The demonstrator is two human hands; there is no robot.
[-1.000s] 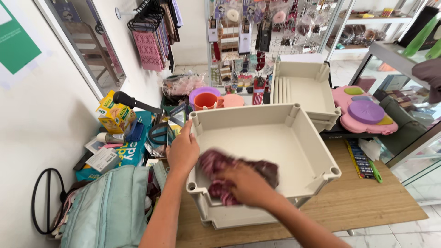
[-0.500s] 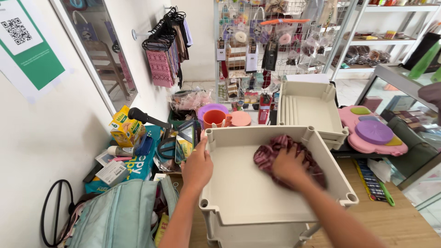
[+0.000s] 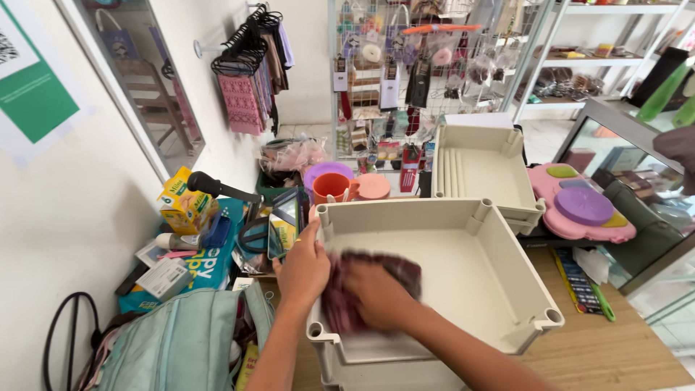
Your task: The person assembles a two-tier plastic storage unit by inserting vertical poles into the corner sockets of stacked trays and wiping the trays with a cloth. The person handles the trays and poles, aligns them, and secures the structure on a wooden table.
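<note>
Inside the bin (image 3: 507, 289), right hand (image 3: 376, 293) presses cloth (image 3: 347, 289).

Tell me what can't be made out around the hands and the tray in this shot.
Head view:
- Dark red cloth: motion-blurred, and the right hand covers its middle.
- Left hand: fingertips hidden behind the beige tray's wall.
- Lower stacked tray: cut off by the bottom edge.
- Small hanging goods: too small to identify.

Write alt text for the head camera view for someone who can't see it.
A person's right hand presses a dark red cloth against the inside of a beige plastic tray, while the left hand grips the tray's left rim. The tray sits on a wooden table crowded with a teal backpack, cups, boxes and another beige tray behind.
</note>
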